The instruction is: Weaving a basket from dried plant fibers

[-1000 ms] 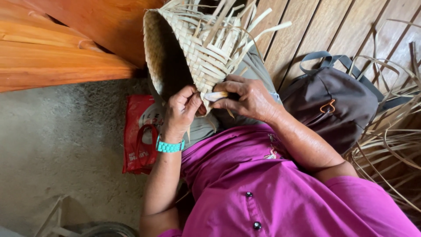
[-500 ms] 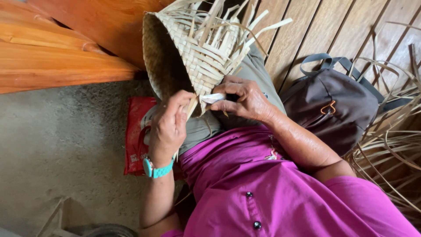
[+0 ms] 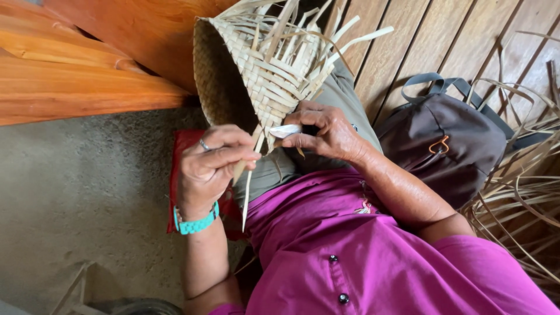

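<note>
From the head camera, the half-woven basket [image 3: 256, 76] rests on the lap. The left hand [image 3: 213, 166] has dropped away from its wall since a second ago, drawing a loose strip [image 3: 249, 175] taut in a pinch. The right hand [image 3: 326, 134] stays pressed at the weave, gripping what may be a small pale tool [image 3: 286, 130]. That strip looks freshly threaded through.

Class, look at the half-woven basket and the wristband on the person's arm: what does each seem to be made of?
Basket: flat pale plant strips, perhaps palm leaf or bamboo; matte, plaited, with loose ends sticking out. Wristband on the left hand: turquoise, smooth, segmented, likely plastic or rubber.
</note>
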